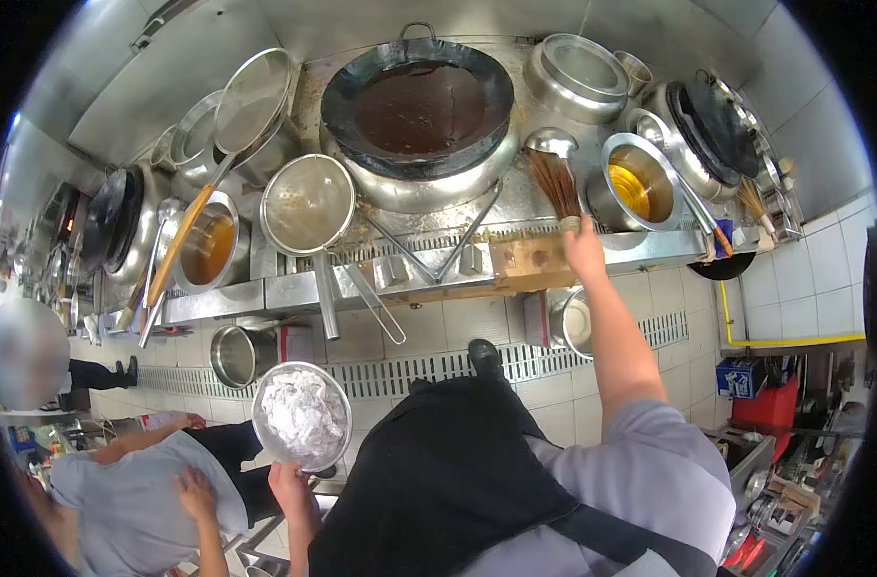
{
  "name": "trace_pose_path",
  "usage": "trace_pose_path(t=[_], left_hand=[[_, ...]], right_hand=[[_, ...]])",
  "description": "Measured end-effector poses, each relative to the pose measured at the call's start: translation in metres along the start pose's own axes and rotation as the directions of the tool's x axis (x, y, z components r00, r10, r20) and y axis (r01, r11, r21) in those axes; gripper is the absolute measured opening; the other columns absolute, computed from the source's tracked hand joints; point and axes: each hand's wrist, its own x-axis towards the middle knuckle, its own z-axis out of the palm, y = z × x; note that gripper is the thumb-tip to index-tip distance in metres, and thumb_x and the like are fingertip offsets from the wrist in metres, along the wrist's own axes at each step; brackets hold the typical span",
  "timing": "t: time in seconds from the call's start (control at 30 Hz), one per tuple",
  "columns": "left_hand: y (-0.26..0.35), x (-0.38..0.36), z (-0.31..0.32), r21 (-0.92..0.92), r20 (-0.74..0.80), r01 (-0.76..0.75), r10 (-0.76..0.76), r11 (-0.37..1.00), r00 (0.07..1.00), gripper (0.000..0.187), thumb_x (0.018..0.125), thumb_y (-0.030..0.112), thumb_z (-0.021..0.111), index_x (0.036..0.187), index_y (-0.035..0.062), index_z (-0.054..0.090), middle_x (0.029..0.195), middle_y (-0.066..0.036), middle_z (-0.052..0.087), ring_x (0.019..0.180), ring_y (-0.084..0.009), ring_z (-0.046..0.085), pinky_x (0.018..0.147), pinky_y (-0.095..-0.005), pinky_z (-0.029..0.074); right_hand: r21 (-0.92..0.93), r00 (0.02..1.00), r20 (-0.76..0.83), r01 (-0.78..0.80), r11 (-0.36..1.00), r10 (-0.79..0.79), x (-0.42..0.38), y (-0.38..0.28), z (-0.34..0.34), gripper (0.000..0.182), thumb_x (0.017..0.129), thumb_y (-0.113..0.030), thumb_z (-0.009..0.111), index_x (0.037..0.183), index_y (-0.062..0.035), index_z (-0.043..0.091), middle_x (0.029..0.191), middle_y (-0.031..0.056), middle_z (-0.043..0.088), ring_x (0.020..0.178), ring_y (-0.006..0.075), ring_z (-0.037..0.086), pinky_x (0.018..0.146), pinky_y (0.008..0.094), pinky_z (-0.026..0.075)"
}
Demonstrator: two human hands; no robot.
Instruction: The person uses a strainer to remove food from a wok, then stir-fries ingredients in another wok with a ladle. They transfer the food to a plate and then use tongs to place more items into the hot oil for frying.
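My right hand [583,247] is closed round the bound handle of a bristle brush [556,183], whose bristles point up and left beside a ladle [552,142]. My left hand [289,486] grips the lower rim of a metal bowl [302,415] heaped with white, powder-coated pieces. A large black wok [338,106] holding dark liquid sits on the range. Right of the brush is a metal pot [607,207] with yellow oil. A wire strainer [309,204] lies across the range's front, left of the wok.
A pot [193,274] of brown liquid and another strainer [253,101] are at the left. A lidded pot [578,77] stands behind the oil pot. A person in grey [145,486] is at lower left. Pots [241,354] stand below the range's front edge.
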Motion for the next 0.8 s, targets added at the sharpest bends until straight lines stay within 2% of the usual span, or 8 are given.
trace_pose_path(t=[0.07, 0.1, 0.17, 0.27, 0.5, 0.67, 0.73, 0.8], left_hand=[[0.004, 0.001, 0.010, -0.040, -0.003, -0.009, 0.009, 0.999, 1.000, 0.010, 0.075, 0.005, 0.053, 0.084, 0.0007, 0.055, 0.074, -0.003, 0.057, 0.060, -0.0080, 0.050, 0.055, -0.0210, 0.038], [0.002, 0.004, 0.008, -0.044, 0.012, -0.005, 0.005, 0.999, 1.000, 0.011, 0.075, 0.005, 0.053, 0.085, -0.0001, 0.055, 0.076, -0.003, 0.058, 0.062, -0.0084, 0.052, 0.055, -0.0213, 0.039], [-0.007, 0.014, -0.001, -0.045, 0.033, 0.003, -0.001, 0.999, 0.999, 0.013, 0.075, 0.004, 0.053, 0.087, -0.0009, 0.056, 0.078, -0.003, 0.059, 0.064, -0.0088, 0.054, 0.056, -0.0216, 0.040], [-0.009, 0.021, 0.004, -0.076, 0.085, 0.010, -0.003, 0.997, 0.996, 0.018, 0.075, 0.003, 0.052, 0.091, -0.0023, 0.057, 0.084, -0.005, 0.062, 0.070, -0.0103, 0.057, 0.059, -0.0229, 0.042], [-0.010, 0.015, 0.014, -0.072, 0.063, -0.013, 0.017, 0.997, 0.998, 0.023, 0.077, 0.005, 0.052, 0.098, -0.0009, 0.058, 0.085, -0.001, 0.061, 0.062, -0.0064, 0.048, 0.053, -0.0198, 0.035], [-0.018, 0.007, 0.011, -0.089, -0.009, 0.017, -0.018, 0.996, 1.000, 0.016, 0.076, 0.003, 0.053, 0.089, -0.0011, 0.060, 0.080, -0.001, 0.060, 0.066, -0.0071, 0.050, 0.059, -0.0221, 0.038], [-0.015, 0.002, 0.016, -0.103, -0.052, 0.006, -0.011, 0.995, 0.999, 0.014, 0.075, 0.003, 0.053, 0.087, -0.0002, 0.060, 0.075, 0.001, 0.058, 0.059, -0.0050, 0.045, 0.054, -0.0210, 0.033], [-0.018, 0.003, 0.009, -0.105, -0.039, 0.006, -0.010, 0.995, 0.999, 0.014, 0.075, 0.003, 0.053, 0.086, -0.0003, 0.060, 0.074, 0.001, 0.057, 0.057, -0.0046, 0.043, 0.053, -0.0209, 0.032]], right_hand=[[0.898, 0.969, 0.206, -0.243, 0.367, 0.137, -0.023, -0.002, -0.011, 0.053, 0.088, -0.030, 0.052, 0.131, -0.0011, 0.042, 0.096, 0.0228, 0.063, 0.080, 0.0303, 0.063, 0.073, 0.0412, 0.050], [0.891, 0.917, 0.342, -0.386, 0.239, 0.206, -0.039, -0.010, -0.023, 0.047, 0.089, -0.028, 0.052, 0.126, 0.0007, 0.047, 0.096, 0.0267, 0.062, 0.088, 0.0357, 0.062, 0.078, 0.0430, 0.048], [0.759, 0.980, 0.145, -0.200, 0.620, 0.139, -0.041, 0.012, 0.051, 0.047, 0.090, -0.029, 0.051, 0.126, 0.0015, 0.047, 0.098, 0.0297, 0.061, 0.093, 0.0420, 0.060, 0.083, 0.0449, 0.046], [0.655, 0.976, -0.219, 0.142, 0.742, 0.007, -0.048, 0.004, 0.054, 0.050, 0.092, -0.035, 0.049, 0.125, 0.0015, 0.047, 0.105, 0.0319, 0.058, 0.100, 0.0454, 0.056, 0.087, 0.0456, 0.045], [0.441, 0.986, 0.127, -0.155, 0.884, 0.109, -0.052, -0.017, 0.017, 0.056, 0.093, -0.038, 0.046, 0.130, 0.0036, 0.043, 0.116, 0.0344, 0.052, 0.109, 0.0465, 0.050, 0.094, 0.0463, 0.041], [0.313, 0.961, -0.273, 0.044, 0.949, 0.046, -0.071, -0.056, -0.023, 0.045, 0.091, -0.035, 0.052, 0.119, 0.0004, 0.053, 0.108, 0.0262, 0.057, 0.100, 0.0422, 0.054, 0.089, 0.0463, 0.042], [0.596, 0.987, 0.008, 0.126, 0.793, -0.162, -0.086, -0.100, -0.031, 0.038, 0.091, -0.033, 0.054, 0.108, 0.0007, 0.059, 0.103, 0.0223, 0.061, 0.096, 0.0388, 0.057, 0.085, 0.0453, 0.044], [0.740, 0.786, 0.374, 0.067, 0.669, -0.492, -0.109, -0.145, 0.007, 0.052, 0.091, -0.049, 0.051, 0.103, 0.0006, 0.061, 0.095, 0.0175, 0.064, 0.084, 0.0273, 0.064, 0.077, 0.0388, 0.050]])
